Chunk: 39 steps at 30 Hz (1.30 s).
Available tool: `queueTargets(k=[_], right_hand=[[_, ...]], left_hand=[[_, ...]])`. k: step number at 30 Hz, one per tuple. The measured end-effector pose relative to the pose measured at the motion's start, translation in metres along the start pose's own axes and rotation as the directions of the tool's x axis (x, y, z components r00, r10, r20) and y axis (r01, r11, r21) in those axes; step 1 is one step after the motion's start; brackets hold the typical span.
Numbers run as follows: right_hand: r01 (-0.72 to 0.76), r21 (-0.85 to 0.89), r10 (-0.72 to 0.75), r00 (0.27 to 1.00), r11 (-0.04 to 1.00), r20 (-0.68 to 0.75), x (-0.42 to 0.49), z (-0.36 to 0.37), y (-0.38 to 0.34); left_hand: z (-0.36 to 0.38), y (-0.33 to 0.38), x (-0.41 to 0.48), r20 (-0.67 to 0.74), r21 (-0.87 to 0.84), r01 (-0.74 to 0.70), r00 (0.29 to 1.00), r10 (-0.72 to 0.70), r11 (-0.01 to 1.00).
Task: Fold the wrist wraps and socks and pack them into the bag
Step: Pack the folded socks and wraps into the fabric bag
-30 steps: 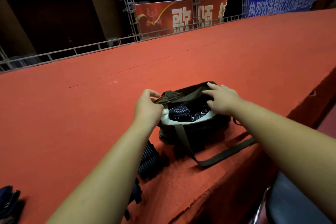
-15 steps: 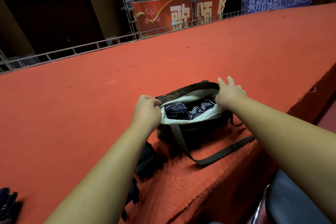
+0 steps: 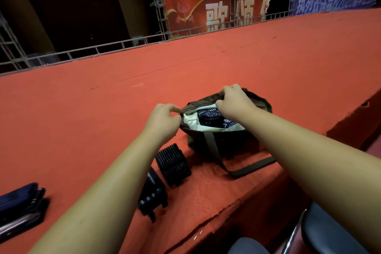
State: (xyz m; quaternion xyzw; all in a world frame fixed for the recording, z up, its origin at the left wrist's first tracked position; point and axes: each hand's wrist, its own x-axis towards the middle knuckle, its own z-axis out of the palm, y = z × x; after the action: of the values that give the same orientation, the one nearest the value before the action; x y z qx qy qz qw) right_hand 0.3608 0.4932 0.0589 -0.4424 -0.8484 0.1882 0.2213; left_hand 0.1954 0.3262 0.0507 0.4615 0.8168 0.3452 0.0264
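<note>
Olive bag [image 3: 237, 142], mouth open, on the red carpet [image 3: 82, 130] near its front edge; folded socks [image 3: 210, 116] inside.
Left hand [image 3: 165, 119] pinches the near-left rim and right hand [image 3: 235, 101] curls its fingers over the far rim. Packing step; the next move likely calls for freeing a hand to fetch the wrist wraps [image 3: 173, 164] lying just beside the bag.

Arms outstretched; left hand [image 3: 165, 119], right hand [image 3: 235, 101] pinched on bag [image 3: 243, 142]
</note>
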Motion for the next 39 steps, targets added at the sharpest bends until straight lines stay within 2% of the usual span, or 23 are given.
queueTargets(k=[4,11,15,17,21,26,29,36,39], right_hand=[[0.112,0.066,-0.113,0.993,0.992,0.017,-0.021,0.005,-0.044],[0.286,0.112,-0.298,0.949,0.952,0.107,-0.074,0.04,-0.121],[0.336,0.07,-0.34,0.938,0.939,0.066,-0.104,0.071,-0.171],[0.376,0.158,-0.396,0.909,0.913,0.127,-0.118,0.089,-0.2],[0.462,0.239,-0.516,0.81,0.854,0.277,-0.149,0.127,-0.255],[0.489,0.293,-0.569,0.729,0.822,0.381,-0.176,0.19,-0.308],[0.488,0.312,-0.579,0.696,0.815,0.424,-0.186,0.223,-0.332],[0.465,0.334,-0.571,0.706,0.82,0.419,-0.187,0.27,-0.367],[0.488,0.343,-0.593,0.711,0.803,0.377,-0.181,0.286,-0.378]], left_hand=[[-0.041,-0.022,-0.026,-0.019,0.036,0.076,0.997,-0.075,0.996],[-0.105,-0.093,-0.086,-0.056,-0.048,0.217,0.974,-0.22,0.975],[-0.141,-0.148,-0.128,-0.11,-0.057,0.279,0.953,-0.284,0.959],[-0.158,-0.179,-0.149,-0.154,-0.06,0.334,0.928,-0.34,0.941],[-0.19,-0.232,-0.195,-0.251,-0.161,0.478,0.826,-0.504,0.864],[-0.22,-0.282,-0.244,-0.387,-0.152,0.55,0.732,-0.561,0.821],[-0.225,-0.309,-0.261,-0.409,-0.197,0.579,0.685,-0.603,0.791],[-0.202,-0.349,-0.275,-0.348,-0.244,0.573,0.701,-0.622,0.782],[-0.187,-0.364,-0.284,-0.306,-0.296,0.603,0.675,-0.671,0.741]])
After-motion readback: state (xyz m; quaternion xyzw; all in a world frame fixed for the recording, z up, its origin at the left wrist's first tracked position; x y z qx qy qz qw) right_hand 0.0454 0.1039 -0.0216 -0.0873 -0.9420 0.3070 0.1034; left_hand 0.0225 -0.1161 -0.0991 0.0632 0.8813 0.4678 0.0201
